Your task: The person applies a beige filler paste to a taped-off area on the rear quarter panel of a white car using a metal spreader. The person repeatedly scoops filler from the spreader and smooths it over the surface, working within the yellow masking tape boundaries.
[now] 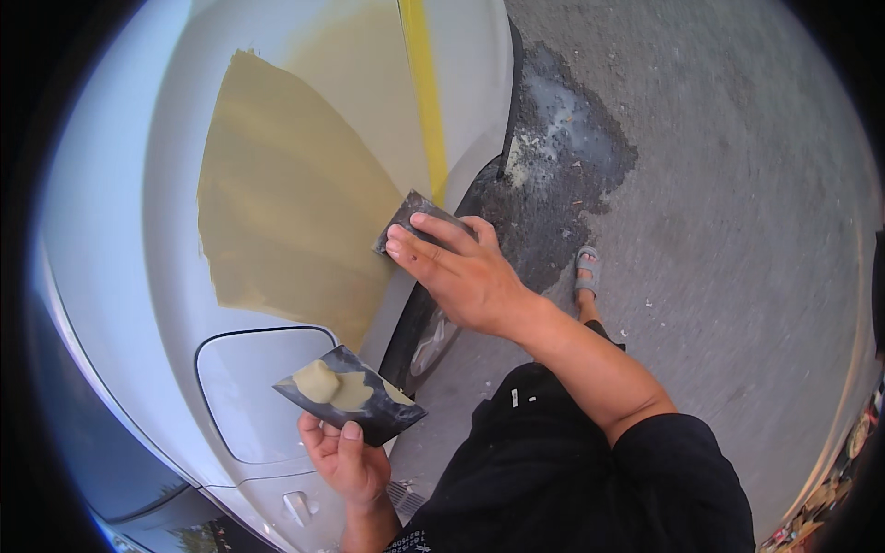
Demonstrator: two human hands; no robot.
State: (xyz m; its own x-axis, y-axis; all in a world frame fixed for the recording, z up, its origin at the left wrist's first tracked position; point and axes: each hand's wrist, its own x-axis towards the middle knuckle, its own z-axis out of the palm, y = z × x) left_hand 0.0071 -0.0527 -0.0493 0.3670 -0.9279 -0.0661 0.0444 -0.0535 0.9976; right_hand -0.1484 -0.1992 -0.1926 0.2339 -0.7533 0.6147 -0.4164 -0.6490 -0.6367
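A white car panel [166, 129] carries a large beige filler patch [267, 184], with yellow tape [422, 83] running along its upper right. My right hand [456, 272] grips a dark flat spreader [395, 232] at the patch's right edge, fingers pressed on top of it; I cannot tell whether the blade touches the surface. Lower down, my left hand [343, 461] holds a dark, flat mixing plate [378, 415] bearing a lump of beige putty [316, 382] and smears of it, over the closed fuel flap [240, 387].
A dark wheel arch and tire [433, 323] sit under the panel's right edge. Grey pavement [728, 184] with a dark stained patch [572, 147] lies to the right, where my sandalled foot [587, 276] stands. A door handle [300, 507] shows at the lower left.
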